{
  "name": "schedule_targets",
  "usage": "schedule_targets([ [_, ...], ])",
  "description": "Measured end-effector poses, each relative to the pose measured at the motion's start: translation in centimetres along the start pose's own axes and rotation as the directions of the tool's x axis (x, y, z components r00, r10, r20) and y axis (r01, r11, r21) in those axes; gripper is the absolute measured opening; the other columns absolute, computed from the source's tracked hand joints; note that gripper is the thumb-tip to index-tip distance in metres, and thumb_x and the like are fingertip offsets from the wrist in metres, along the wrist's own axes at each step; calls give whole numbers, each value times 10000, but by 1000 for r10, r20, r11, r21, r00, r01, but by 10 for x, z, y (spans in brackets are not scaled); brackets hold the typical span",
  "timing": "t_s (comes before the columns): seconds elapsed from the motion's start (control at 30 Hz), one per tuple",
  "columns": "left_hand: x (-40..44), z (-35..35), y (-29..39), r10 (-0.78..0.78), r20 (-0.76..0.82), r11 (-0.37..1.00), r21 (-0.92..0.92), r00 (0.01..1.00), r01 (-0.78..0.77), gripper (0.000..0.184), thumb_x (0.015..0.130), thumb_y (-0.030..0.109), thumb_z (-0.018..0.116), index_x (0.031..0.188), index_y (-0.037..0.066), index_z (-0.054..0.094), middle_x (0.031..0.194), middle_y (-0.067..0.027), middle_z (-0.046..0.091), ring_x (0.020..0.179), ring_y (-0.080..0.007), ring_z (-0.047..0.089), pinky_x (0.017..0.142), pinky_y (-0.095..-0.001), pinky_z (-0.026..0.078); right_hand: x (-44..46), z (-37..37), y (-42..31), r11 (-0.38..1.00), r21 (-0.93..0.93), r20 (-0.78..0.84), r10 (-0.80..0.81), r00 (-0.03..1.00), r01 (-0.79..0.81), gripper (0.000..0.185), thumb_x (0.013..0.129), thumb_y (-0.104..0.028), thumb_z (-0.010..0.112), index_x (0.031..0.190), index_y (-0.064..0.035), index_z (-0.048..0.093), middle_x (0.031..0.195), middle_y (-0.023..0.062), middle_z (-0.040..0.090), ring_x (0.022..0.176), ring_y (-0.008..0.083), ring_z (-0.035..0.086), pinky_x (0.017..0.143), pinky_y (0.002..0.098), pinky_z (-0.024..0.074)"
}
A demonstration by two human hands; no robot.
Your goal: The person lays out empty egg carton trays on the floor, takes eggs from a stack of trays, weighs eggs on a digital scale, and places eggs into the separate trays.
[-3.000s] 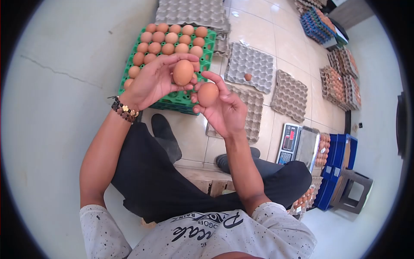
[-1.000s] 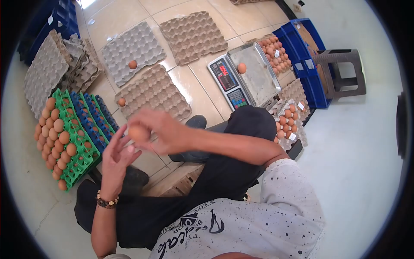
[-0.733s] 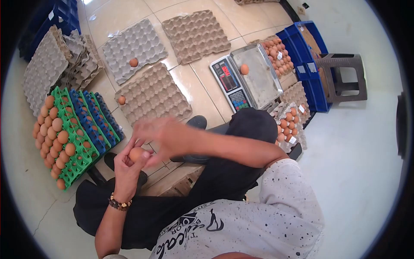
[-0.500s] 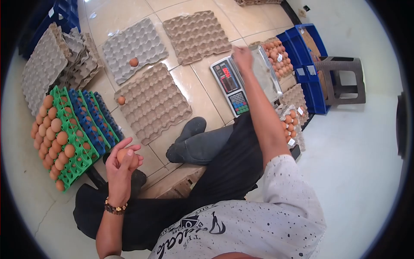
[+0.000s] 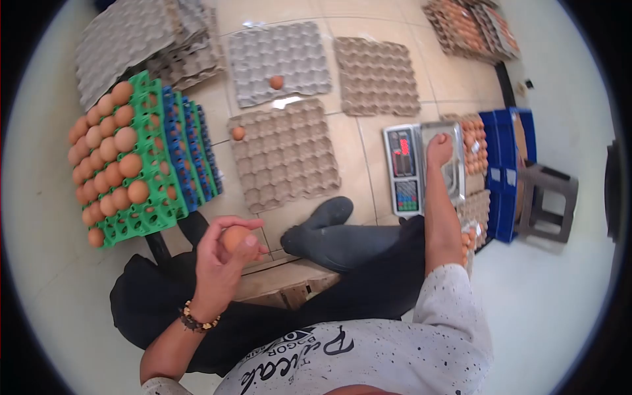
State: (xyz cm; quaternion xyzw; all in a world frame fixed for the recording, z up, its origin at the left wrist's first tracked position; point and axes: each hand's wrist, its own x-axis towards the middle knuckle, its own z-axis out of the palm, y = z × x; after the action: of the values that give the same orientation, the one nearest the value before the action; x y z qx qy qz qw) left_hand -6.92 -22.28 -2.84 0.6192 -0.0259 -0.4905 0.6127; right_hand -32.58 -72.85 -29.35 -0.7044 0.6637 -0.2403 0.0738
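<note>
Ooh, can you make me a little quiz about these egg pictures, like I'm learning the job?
1. True or false: the left hand is holding an egg.

2. Pick one: what colour is the top tray of the tilted egg stack on the left?
A) red
B) green
C) yellow

3. Fill in the gap: in this view, the right hand is over the metal pan of the digital ____.

Key:
1. True; the fingers and thumb are around it.
2. B, green.
3. Scale; it has a display with red numbers.
</note>
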Motion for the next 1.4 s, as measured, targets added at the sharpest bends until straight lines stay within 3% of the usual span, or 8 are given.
schedule_targets([
  [0.13, 2, -9, 5, -42, 29, 995, -85, 999, 44, 297, 1009, 239, 584, 1205, 31, 502, 1155, -129, 609, 866, -158, 642, 779, -279, 533, -7, 71, -59, 770, 638, 223, -172, 960, -10, 280, 898, -217, 664, 1117, -46, 698, 932, 112, 699, 813, 181, 661, 707, 319, 553],
  [0.3, 3, -15, 12, -71, 28, 982, -174, 997, 75, 324, 1034, 292, 479, 1199, 15, 508, 1148, -138, 590, 893, -199, 634, 805, -315, 521, -130, 126, -242, 502, 723, 669, -337, 663, -474, 360, 910, -230, 697, 1209, -41, 629, 977, 90, 668, 817, 142, 677, 585, 272, 562],
  [0.47, 6, -29, 13, -46, 83, 892, -445, 995, 78, 421, 1022, 335, 369, 1224, -10, 501, 1190, -164, 559, 970, -270, 619, 861, -363, 496, -212, 151, -347, 621, 645, 261, -727, 635, 446, 426, 794, -142, 730, 1201, -77, 620, 1094, 129, 667, 1076, 303, 625, 876, 442, 518],
  [0.7, 9, -34, 19, -87, 60, 881, -460, 994, 105, 455, 1026, 233, 431, 1419, 5, 405, 1243, -182, 552, 1085, -329, 616, 1007, -421, 482, -220, 158, -342, 542, 527, 135, -814, 565, 655, 375, 799, -173, 693, 1158, -71, 661, 1157, 153, 665, 1187, 355, 547, 1029, 485, 397],
  [0.9, 14, -29, 27, -89, 91, 820, -559, 992, 124, 484, 1061, 252, 431, 1488, 54, 314, 1332, -207, 529, 1195, -346, 593, 1037, -431, 484, -264, -25, -336, 432, 861, 506, -779, 371, -267, 348, 922, -252, 659, 1146, 14, 642, 960, 88, 685, 874, 201, 664, 826, 324, 517],
  [1.03, 19, -20, 21, -44, 89, 860, -503, 995, 83, 516, 1063, 280, 439, 1506, 72, 273, 1342, -211, 526, 1199, -333, 592, 1036, -431, 489, -275, -132, -315, 179, 960, 202, -976, 85, -217, 507, 904, -236, 678, 1313, 14, 513, 1086, 153, 628, 925, 223, 623, 780, 327, 513],
  [1.23, 24, -7, 7, -134, 96, 907, -389, 986, 161, 554, 1063, 332, 442, 1519, 87, 245, 1398, -185, 486, 1225, -304, 574, 1077, -421, 441, -283, -155, -290, 274, 962, 270, -948, 167, 3, 636, 872, -205, 718, 1395, -15, 410, 1147, 144, 567, 934, 205, 603, 771, 346, 523],
  [1.4, 20, -4, 4, -221, 82, 961, -153, 972, 231, 529, 1057, 336, 449, 1495, 80, 299, 1411, -158, 473, 1255, -275, 552, 1098, -405, 399, -263, -67, -280, 507, 451, 825, -552, 126, -735, 531, 896, -132, 612, 1378, -29, 417, 945, 39, 550, 791, 139, 562, 661, 313, 490],
])
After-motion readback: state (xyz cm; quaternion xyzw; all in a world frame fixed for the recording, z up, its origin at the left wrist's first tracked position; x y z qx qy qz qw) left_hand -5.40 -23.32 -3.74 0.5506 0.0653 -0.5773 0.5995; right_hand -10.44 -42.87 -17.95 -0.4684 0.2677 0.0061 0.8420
